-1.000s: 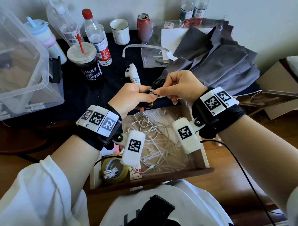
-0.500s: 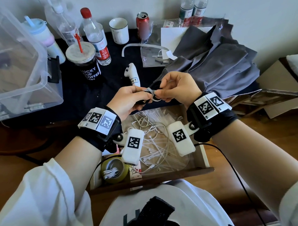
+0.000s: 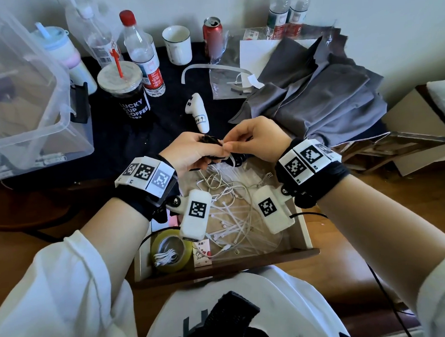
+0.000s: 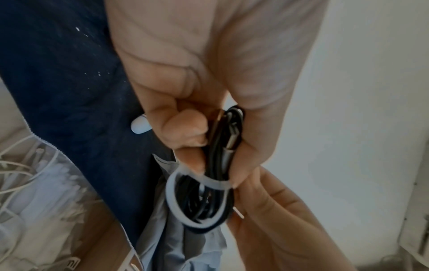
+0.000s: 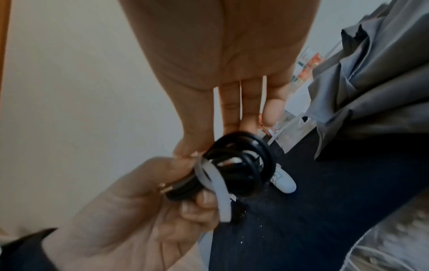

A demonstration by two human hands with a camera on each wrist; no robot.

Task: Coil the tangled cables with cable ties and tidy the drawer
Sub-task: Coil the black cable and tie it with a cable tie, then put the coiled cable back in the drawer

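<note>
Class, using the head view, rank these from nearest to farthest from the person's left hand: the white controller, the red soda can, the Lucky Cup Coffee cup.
From the left hand:
1. White controller, just beyond the hand.
2. Lucky Cup Coffee cup, further back on the left.
3. Red soda can, at the table's back edge.

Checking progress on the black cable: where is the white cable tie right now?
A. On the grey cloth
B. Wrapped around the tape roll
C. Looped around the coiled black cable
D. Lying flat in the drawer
C: the white cable tie loops around the coiled black cable, which the left hand grips while the right hand pinches the tie.
</note>
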